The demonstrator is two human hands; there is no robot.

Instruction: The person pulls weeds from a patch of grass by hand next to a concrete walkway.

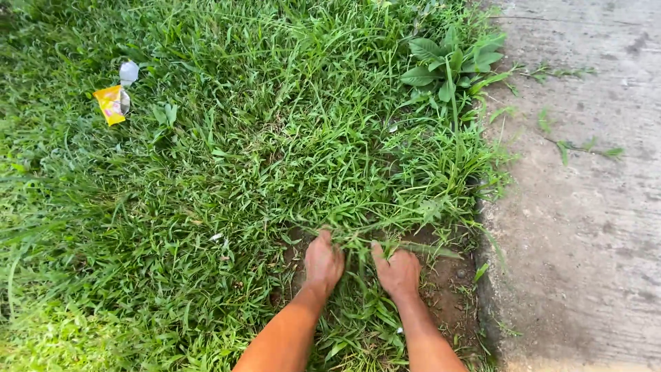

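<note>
Left hand and right hand both fisting closed on grass tuft, side by side, close to lawn's right edge along concrete path. Bare soil patch showing beside right hand. Best gripping low near roots, pulling steadily. Farther: broadleaf weed at same edge; yellow wrapper lying far left.

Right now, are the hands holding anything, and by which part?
Both hold grass. The left hand and right hand are closed on a tuft of grass, low down near the bare soil.
</note>
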